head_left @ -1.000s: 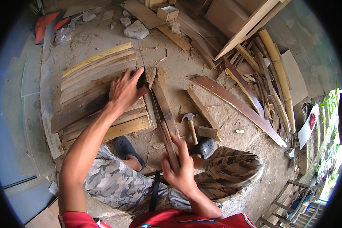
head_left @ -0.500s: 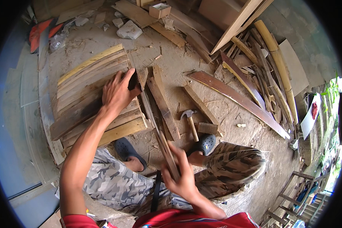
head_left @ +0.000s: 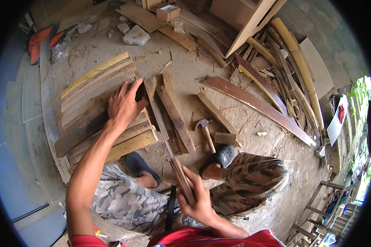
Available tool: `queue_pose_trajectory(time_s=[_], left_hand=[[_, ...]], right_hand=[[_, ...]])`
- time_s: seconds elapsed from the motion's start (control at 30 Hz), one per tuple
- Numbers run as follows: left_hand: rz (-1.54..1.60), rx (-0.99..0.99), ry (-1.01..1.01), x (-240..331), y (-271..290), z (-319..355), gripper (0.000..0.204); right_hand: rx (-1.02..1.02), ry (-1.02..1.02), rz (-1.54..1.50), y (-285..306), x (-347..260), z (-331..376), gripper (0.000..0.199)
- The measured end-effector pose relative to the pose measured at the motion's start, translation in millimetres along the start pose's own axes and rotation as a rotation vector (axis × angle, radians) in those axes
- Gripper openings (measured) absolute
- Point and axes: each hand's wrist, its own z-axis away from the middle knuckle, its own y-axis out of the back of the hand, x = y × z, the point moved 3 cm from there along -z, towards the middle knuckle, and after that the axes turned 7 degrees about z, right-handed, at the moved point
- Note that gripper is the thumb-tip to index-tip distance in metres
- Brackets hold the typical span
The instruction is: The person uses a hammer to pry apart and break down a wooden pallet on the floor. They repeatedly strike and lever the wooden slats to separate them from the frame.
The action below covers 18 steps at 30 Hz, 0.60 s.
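My left hand (head_left: pixel 125 103) is closed over the end of a dark wooden plank (head_left: pixel 80 133), which lies across a panel of lighter wooden slats (head_left: pixel 99 78). The plank's shadowed end face shows between thumb and fingers. In my right hand (head_left: pixel 197 197) is the wooden handle of what looks like a handsaw (head_left: pixel 179 175). Its long thin blade slants up and left, past the slat ends, with the far tip close beside my left hand. From this angle I cannot tell whether the blade touches the plank.
A hammer (head_left: pixel 206 133) lies on the floor near my right shoe (head_left: pixel 223 155), beside a short wood block (head_left: pixel 225 138). Loose boards (head_left: pixel 175 117) lie right of the blade. Farther right are a long brown board (head_left: pixel 255 107) and a scrap pile with a bamboo pole (head_left: pixel 299 61).
The saw has shifted slightly, its blade showing more clearly past the slat ends. My left hand keeps its grip on the plank. The whole view has tilted a little.
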Motion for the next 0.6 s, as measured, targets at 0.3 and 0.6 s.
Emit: queue_pose_trajectory(time_s=[0.3, 0.6], left_hand=[[-0.027, -0.002, 0.013, -2, -4, 4, 0.060], [0.021, -0.061, 0.025, -3, -4, 0, 0.065]], right_hand=[[0.060, -0.021, -0.098, -28, 5, -78, 0.067], [0.050, 0.014, 0.037, 1, 4, -2, 0.066]])
